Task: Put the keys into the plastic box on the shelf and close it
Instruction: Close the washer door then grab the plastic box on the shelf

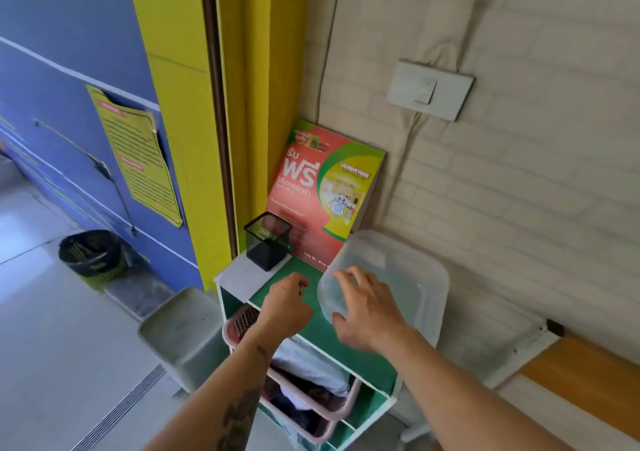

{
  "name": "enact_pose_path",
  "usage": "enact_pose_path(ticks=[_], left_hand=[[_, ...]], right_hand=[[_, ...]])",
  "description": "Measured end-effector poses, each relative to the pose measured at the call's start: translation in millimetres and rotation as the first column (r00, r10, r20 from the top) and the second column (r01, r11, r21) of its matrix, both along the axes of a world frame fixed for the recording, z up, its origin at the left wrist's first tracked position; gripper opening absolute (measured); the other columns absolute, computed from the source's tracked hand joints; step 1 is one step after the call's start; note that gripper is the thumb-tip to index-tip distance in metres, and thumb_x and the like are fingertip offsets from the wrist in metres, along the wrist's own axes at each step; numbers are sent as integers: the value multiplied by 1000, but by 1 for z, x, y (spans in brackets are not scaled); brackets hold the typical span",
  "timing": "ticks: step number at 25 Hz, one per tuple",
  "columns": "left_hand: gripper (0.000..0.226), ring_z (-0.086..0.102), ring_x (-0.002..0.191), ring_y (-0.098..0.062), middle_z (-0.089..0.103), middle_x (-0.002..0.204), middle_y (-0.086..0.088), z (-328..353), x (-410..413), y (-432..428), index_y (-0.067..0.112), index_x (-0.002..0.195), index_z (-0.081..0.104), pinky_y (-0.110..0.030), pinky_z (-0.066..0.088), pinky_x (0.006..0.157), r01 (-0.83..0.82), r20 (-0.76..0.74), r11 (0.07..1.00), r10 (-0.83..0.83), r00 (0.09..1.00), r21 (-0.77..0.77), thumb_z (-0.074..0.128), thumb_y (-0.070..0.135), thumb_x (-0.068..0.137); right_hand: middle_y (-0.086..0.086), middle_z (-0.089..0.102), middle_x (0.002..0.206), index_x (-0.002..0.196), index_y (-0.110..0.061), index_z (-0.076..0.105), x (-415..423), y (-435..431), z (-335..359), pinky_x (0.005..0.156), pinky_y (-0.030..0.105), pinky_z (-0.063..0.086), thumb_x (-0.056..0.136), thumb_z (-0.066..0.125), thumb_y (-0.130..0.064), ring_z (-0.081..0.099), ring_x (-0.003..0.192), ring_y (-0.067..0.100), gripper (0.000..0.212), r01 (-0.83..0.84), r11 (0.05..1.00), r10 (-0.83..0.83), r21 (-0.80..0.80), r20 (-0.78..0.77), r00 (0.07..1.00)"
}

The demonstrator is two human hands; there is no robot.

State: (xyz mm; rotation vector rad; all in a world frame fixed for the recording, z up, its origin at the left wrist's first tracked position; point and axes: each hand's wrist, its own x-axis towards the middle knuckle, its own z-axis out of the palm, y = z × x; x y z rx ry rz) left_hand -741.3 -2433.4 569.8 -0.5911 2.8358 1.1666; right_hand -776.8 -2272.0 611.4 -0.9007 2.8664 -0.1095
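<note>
A translucent plastic box (408,277) stands on the right half of the green shelf top (322,326), against the brick wall. My right hand (367,308) lies over its near left corner, fingers spread on top and thumb at the front edge, gripping it. Whether the lid is lifted I cannot tell. My left hand (287,305) is closed into a fist just left of the box, above the shelf top. A small glint of metal, the keys (302,289), shows at its fingertips; the rest of them is hidden in the fist.
A black mesh pen holder (266,239) stands at the shelf's back left, with a red and green poster board (318,187) leaning behind it. A pink basket (311,391) of clothes sits in the shelf below. A grey bin (183,329) stands on the floor to the left.
</note>
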Motion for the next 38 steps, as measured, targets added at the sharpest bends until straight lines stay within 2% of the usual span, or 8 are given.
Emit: enact_pose_path(ticks=[11,15,18,21,26,30,34,38], left_hand=[[49,48,114,-26,53,124,-1,-43,-20,-22,18,128,55,-37,47,95,182,-7,915,-198,980,-360,55,11,79],[36,58,107,-21,62,119,-2,-35,-5,0,14,120,63,-30,47,93,-20,-255,1000,23,967,13,54,7,86],[30,64,88,-14,67,110,0,-29,4,15,15,119,65,-22,48,77,-86,-182,927,161,970,364,57,10,90],[34,66,88,-11,69,112,5,-32,4,19,26,123,64,-28,55,72,-101,-93,844,175,980,527,57,15,92],[34,68,93,-13,73,108,9,-30,1,17,47,103,65,-35,56,83,-76,-87,766,170,982,638,59,16,89],[34,68,90,-10,72,108,6,-28,-1,15,36,111,64,-26,53,75,-48,-77,738,135,988,673,57,11,89],[38,67,83,-19,70,110,2,-25,-5,9,29,114,63,-39,56,76,-22,-59,730,84,995,683,54,5,86],[49,66,105,-27,65,120,4,-20,-7,6,30,117,65,-50,60,84,3,-33,657,34,999,754,49,-4,85]], right_hand=[[4,37,143,144,-24,30,2,4,-13,106,42,36,74,55,-33,38,128,29,74,22,998,-24,-57,-35,999],[4,39,140,142,-23,32,0,1,-11,103,42,38,79,55,-35,40,125,29,68,17,998,-19,-53,-41,999],[6,41,136,141,-23,33,-4,-1,-6,99,44,41,84,56,-38,42,123,31,63,12,1000,-13,-21,-38,999],[12,40,134,143,-19,29,-4,-5,-4,99,45,42,84,57,-44,41,123,34,69,36,999,-34,39,-57,998],[15,44,129,141,-12,29,-2,-13,-5,94,45,44,83,61,-50,45,117,35,77,42,994,-29,100,-121,992],[18,53,123,136,-6,36,-1,-21,-4,81,43,48,84,58,-47,53,107,34,70,11,989,19,149,-199,980],[23,61,113,140,3,35,-9,-26,3,73,40,48,84,58,-46,61,97,37,78,-64,966,120,249,-217,969],[21,65,111,139,3,38,-13,-25,12,75,41,50,85,58,-47,64,97,37,77,-131,954,189,269,-201,961]])
